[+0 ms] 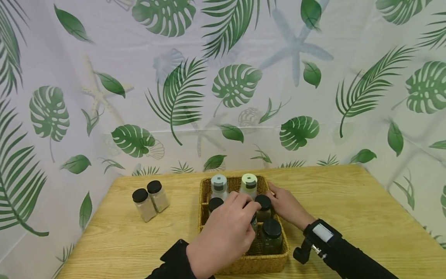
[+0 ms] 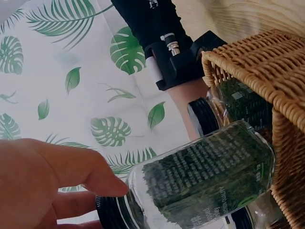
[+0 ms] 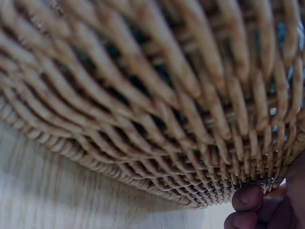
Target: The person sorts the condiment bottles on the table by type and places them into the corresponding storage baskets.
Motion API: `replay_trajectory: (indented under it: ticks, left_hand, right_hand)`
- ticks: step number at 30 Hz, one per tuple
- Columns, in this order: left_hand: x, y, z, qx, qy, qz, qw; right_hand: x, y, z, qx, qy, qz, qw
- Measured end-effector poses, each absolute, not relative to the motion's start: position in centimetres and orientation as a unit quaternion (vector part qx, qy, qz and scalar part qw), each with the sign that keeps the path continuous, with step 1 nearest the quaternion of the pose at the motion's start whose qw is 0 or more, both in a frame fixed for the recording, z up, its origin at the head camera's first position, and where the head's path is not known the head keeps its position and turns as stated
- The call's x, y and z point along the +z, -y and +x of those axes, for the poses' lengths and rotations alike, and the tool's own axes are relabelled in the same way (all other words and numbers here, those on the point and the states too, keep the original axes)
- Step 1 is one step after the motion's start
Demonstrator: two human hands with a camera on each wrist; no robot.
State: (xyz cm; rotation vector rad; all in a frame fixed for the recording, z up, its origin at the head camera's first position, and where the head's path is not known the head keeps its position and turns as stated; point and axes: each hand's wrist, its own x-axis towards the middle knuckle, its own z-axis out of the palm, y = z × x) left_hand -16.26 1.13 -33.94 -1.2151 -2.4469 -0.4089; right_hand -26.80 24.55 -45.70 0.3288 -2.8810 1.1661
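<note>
My left hand (image 1: 228, 228) is over the wicker basket (image 1: 254, 265) and pinches the black lid of a clear spice jar (image 2: 209, 176). Dark green dried herbs and white label print show on this jar in the left wrist view. Its base overlaps the basket's woven rim there, while the head view mostly hides it behind my hand. On the basket's far right side, my right hand (image 1: 290, 207) grips the wall near the corner. Its fingertips (image 3: 248, 198) press against the weave in the right wrist view. Another black-lidded herb jar (image 1: 271, 238) stands in the front right compartment.
Two white-capped bottles (image 1: 219, 186) stand at the basket's back, with more black-lidded jars (image 1: 263, 207) in the middle row. Left of the basket, two black-lidded jars of pale powder (image 1: 145, 207) stand side by side on the wooden table (image 1: 348, 201). A leaf-patterned curtain (image 1: 258, 143) hangs behind.
</note>
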Motion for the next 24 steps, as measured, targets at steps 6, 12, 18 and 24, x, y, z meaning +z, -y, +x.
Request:
replay_trajectory:
  ticks: [6, 12, 18, 24]
  left_hand:
    - [-34.1, -1.7, -16.3, -0.137, 0.867, -0.437, 0.195]
    - [-34.2, -2.1, -16.2, -0.136, 0.866, -0.443, 0.189]
    - [-34.6, -2.7, -16.2, -0.136, 0.868, -0.45, 0.16]
    - [-35.6, -3.0, -16.5, -0.104, 0.879, -0.445, 0.135]
  right_hand:
    - [-45.7, -24.6, -26.7, 0.372, 0.922, 0.107, 0.012]
    - [-45.6, -24.6, -26.8, 0.365, 0.924, 0.11, 0.019]
    - [-45.7, -24.5, -26.8, 0.363, 0.926, 0.1, 0.021]
    - [-45.6, -24.6, -26.6, 0.372, 0.922, 0.1, 0.029]
